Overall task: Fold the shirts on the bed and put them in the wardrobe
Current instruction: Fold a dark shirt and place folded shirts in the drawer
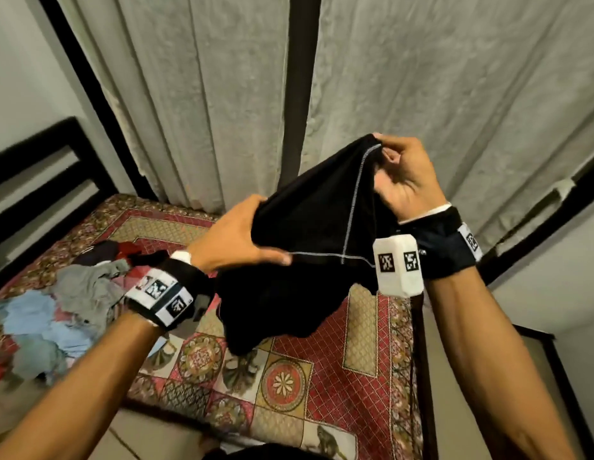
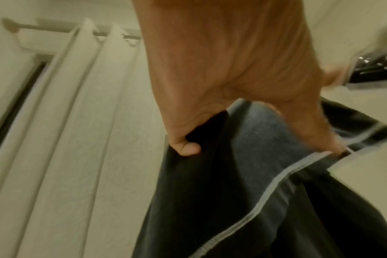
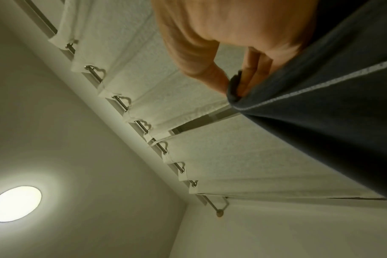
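A black shirt (image 1: 309, 227) with pale seam stitching hangs in the air above the bed, inside out. My left hand (image 1: 236, 237) grips its lower left part, thumb along the hem seam. My right hand (image 1: 402, 174) pinches a top corner of the cloth, raised higher than the left. In the left wrist view my left hand (image 2: 232, 83) has fingers curled into the dark fabric (image 2: 243, 200). In the right wrist view my right hand (image 3: 227, 57) pinches the shirt's edge (image 3: 320, 108). The rest of the shirt droops toward the bedspread.
The bed (image 1: 322, 376) has a red patterned spread. A heap of loose clothes (image 1: 56, 310), grey, light blue and red, lies at its left. Pale curtains (image 1: 206, 94) hang behind the bed. A dark headboard (image 1: 40, 161) stands at far left. A dark frame (image 1: 554, 376) lies at right.
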Demonstrator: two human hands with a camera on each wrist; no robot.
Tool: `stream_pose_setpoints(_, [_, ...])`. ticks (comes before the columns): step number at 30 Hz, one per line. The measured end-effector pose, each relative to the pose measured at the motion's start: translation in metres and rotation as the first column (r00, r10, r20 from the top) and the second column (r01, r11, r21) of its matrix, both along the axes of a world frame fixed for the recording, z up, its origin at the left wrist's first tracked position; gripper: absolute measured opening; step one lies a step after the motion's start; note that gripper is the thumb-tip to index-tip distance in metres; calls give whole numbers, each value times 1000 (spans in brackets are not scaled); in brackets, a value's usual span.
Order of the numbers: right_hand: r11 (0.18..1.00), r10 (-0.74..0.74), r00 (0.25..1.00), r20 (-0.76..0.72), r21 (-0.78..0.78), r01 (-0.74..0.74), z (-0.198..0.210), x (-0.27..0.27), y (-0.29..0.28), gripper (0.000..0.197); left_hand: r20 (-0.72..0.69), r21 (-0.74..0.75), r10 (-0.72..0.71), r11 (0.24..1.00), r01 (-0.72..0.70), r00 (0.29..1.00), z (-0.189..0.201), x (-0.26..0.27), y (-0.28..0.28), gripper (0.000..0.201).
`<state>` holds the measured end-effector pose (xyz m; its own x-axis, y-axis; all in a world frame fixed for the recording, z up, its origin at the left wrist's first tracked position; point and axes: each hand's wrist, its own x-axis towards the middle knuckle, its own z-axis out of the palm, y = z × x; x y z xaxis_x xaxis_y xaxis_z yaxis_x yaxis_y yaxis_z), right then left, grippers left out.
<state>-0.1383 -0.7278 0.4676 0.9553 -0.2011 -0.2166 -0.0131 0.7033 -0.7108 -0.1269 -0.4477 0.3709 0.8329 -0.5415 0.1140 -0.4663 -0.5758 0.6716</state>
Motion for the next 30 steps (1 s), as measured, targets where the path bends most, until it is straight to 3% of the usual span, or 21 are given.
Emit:
stream_pose_setpoints(2, [1000,-30,999,32,-9,30,9,-8,7,8,181,143,-3,989,-23,983,-15,-1,-3,65])
stream_pose_setpoints(4, [999,-49,998,43,6,49,10,-8,14,22,342,146,86,979,-144,936,-20,-1,-8,41])
stream_pose_setpoints(5, [998,-62,997,46,19,61,10,-8,18,27,387,114,133,975,-190,913,-21,1,-10,39])
stream_pose_setpoints(9, [989,-125,991,38,82,121,17,-6,32,29,381,73,141,981,-182,914,-27,12,-10,84])
stream_pose_setpoints(11, [988,-103,992,72,124,94,23,-7,40,25,387,106,193,962,-252,902,-33,12,-10,74])
stream_pose_setpoints(13, [985,-107,989,102,145,92,24,-1,43,23,434,96,241,946,-311,868,-37,11,-11,46])
stream_pose_setpoints(15, [985,-142,985,102,116,130,10,8,41,14,311,-64,283,959,-277,907,-28,14,-11,12])
stream_pose_setpoints(16, [988,-140,987,76,75,135,-5,10,41,13,174,-162,282,953,-255,944,-21,17,-12,7])
stream_pose_setpoints(19, [997,-19,974,-227,-71,3,-75,-4,54,26,-105,-318,228,915,-250,968,-5,34,-14,13])
stream_pose_setpoints(21, [987,73,907,-415,-103,-127,-115,-21,74,33,-167,-287,190,929,-233,967,-1,41,-15,21])
stream_pose_setpoints(23, [979,169,856,-489,-18,-204,-143,-33,95,32,-216,-224,170,950,-218,962,-7,42,-12,28])
stream_pose_setpoints(26, [947,308,788,-532,91,-309,-159,-49,122,24,-332,-218,203,933,-285,921,-23,42,-3,25])
stream_pose_setpoints(30, [900,420,724,-547,149,-410,-176,-59,154,21,-506,-208,373,822,-530,778,-41,49,19,28])
